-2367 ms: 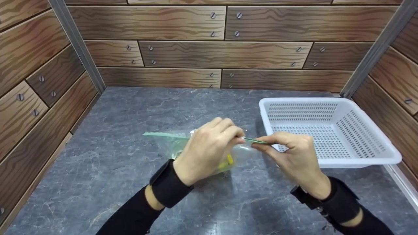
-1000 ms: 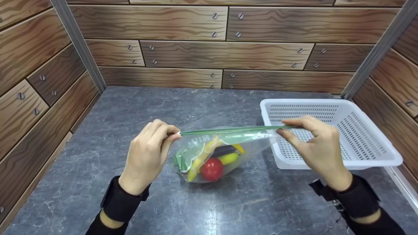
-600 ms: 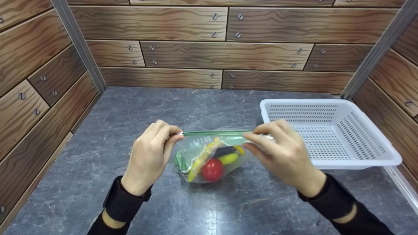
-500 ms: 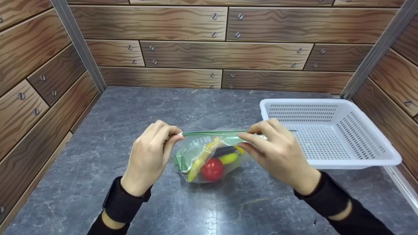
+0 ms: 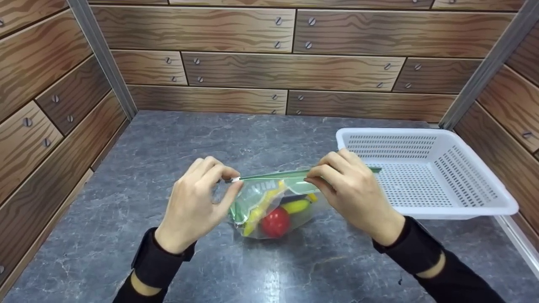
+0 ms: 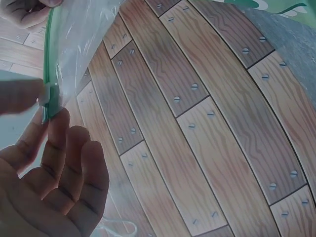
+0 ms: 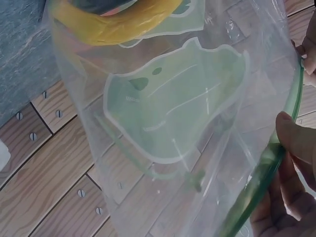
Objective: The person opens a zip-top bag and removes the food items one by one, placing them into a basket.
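Note:
A clear zip bag (image 5: 301,187) with green print and a green zip strip rests on the table, its top edge held up between both hands. Inside show a red ball-shaped fruit (image 5: 276,222), yellow curved pieces like bananas (image 7: 118,24), a yellow-green piece (image 5: 295,206) and a dark piece partly covered. My left hand (image 5: 198,202) pinches the white slider (image 5: 236,179) at the zip's left end between thumb and forefinger. My right hand (image 5: 353,189) pinches the zip strip right of its middle; the strip's end sticks out behind that hand.
A white perforated plastic basket (image 5: 459,208) stands at the right, just behind my right hand. The grey marbled table (image 5: 189,134) is bordered by wood-patterned walls (image 5: 236,71) at the back and sides.
My left hand has gone from the bag's middle to its left end, its thumb and forefinger now wider apart. My right hand has slid left along the zip from its right end.

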`<state>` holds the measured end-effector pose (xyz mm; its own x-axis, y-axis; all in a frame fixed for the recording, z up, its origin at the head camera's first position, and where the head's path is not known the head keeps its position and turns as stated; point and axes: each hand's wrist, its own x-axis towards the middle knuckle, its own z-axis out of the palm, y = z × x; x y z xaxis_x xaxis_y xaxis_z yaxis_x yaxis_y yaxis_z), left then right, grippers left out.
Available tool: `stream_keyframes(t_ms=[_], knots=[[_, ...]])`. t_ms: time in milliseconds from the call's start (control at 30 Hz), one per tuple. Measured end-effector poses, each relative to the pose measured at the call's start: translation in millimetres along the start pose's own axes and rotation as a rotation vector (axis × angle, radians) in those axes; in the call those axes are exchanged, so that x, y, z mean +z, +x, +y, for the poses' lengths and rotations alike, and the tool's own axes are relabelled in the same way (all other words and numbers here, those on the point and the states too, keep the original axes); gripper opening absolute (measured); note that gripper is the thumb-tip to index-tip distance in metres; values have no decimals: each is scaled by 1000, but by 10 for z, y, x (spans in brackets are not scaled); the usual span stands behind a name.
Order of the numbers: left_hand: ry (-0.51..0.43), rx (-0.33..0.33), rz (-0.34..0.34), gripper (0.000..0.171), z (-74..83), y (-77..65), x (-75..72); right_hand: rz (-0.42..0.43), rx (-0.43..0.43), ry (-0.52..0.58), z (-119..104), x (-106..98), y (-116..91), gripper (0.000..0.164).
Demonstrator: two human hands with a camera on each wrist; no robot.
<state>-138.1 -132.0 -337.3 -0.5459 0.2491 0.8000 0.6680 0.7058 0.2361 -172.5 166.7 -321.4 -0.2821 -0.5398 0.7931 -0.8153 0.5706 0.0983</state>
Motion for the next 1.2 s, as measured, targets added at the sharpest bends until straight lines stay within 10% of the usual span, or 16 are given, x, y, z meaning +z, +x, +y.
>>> stream_keyframes(t_ms=[200, 600, 1200], knots=[[-15, 35, -61, 20, 137, 235, -1, -11, 2, 9, -7, -2, -12, 8], [-24, 125, -459, 10, 361, 669, 245, 11, -20, 11, -70, 18, -44, 16], [-135, -77, -195, 7, 233, 625, 129, -38, -144, 165, -157, -410, -450, 26]])
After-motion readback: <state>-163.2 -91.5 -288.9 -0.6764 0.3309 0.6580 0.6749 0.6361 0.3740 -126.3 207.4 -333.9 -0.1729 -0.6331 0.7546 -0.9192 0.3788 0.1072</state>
